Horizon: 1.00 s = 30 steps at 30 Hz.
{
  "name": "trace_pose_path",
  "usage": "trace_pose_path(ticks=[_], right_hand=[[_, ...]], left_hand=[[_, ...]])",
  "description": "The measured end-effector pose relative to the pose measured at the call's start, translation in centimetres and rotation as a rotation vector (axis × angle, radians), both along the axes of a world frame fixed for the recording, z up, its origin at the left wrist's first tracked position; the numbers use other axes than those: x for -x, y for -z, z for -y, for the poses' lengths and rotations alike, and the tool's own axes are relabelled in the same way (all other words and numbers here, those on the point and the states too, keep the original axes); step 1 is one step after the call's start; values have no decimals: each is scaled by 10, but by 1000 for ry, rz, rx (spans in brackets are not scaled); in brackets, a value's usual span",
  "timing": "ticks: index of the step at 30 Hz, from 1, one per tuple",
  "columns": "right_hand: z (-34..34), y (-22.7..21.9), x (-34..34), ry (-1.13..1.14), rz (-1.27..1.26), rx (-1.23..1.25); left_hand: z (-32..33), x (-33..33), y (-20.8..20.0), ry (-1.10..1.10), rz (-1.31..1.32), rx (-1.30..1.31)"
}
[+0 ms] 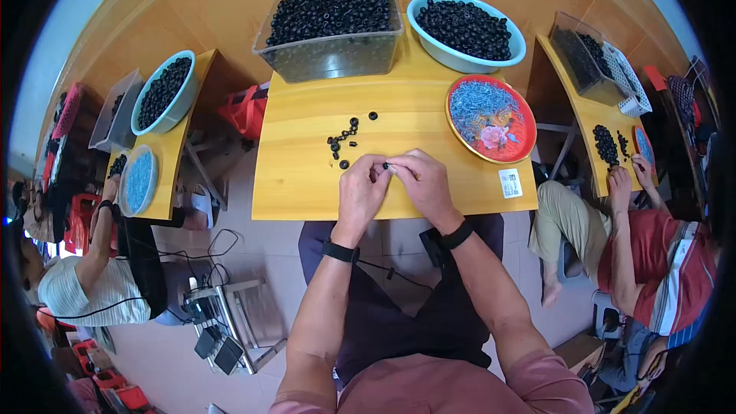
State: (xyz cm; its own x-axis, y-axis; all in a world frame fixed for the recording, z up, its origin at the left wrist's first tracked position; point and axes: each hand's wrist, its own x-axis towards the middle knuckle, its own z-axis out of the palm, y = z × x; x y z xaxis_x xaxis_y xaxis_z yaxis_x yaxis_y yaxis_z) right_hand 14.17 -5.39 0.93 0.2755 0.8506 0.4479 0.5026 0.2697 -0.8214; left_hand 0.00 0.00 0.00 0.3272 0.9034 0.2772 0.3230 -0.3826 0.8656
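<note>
Near the front edge of the yellow table, my left hand (363,188) pinches a small black round piece (386,166) between thumb and fingers. My right hand (424,183) meets it there, its thumb and forefinger closed against the piece; whatever else sits in that pinch is too small to make out. Just beyond my left hand lie several loose black ring-like pieces (335,147). To the right, a red round tray (524,136) with a flower print holds a heap of small blue-grey slender parts (481,104).
At the back stand a clear plastic bin (330,60) and a light-blue basin (452,58), both full of black pieces. A white label (510,183) lies at the table's right front. People work at side tables left and right. A metal stool (249,322) with cables stands on the floor.
</note>
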Motion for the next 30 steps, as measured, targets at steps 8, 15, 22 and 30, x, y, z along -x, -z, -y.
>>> trace_pose_path(ticks=[8, 15, 22, 30], right_hand=[[0, 9, -2, 26, -217, 129], [-5, 10, -12, -93, -388, 226], [-12, 0, -18, -158, -415, 332], [-58, -41, -35, -180, 136, 485]], left_hand=[[4, 0, -6, 42, 7, 23], [2, 1, -5, 66, 70, 3], [2, 3, -5, 66, 62, -11], [4, 6, -12, 137, -47, 11]])
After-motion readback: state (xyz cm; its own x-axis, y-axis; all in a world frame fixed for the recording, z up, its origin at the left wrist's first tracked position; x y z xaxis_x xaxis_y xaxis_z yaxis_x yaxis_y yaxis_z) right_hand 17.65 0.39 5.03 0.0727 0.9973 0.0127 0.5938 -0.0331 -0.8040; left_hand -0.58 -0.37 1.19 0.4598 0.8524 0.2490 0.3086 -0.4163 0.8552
